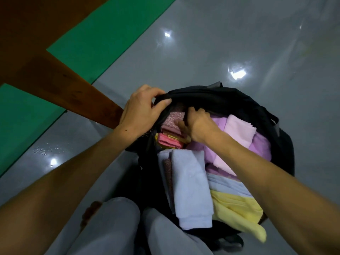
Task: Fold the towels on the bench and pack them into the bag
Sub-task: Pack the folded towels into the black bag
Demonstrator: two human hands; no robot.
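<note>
Towels (191, 183): soft folded cloth, pale blue, yellow, lilac, pink, heaped in the bag below the right wrist.
Right hand (197, 124): fingers curled, pressing the pink stack down.
Left hand (141, 109): pinches the rim.
Bag (239, 103): limp black fabric.
Risk: overfilled; near towels may spill or unfold.

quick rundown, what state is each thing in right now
bag: open, stuffed with towels
left hand: grips the bag's rim
right hand: fingers pushed down among the towels
blue towel: folded, sticking out of the bag
yellow towel: hanging over the rim
purple towel: folded, inside
</note>
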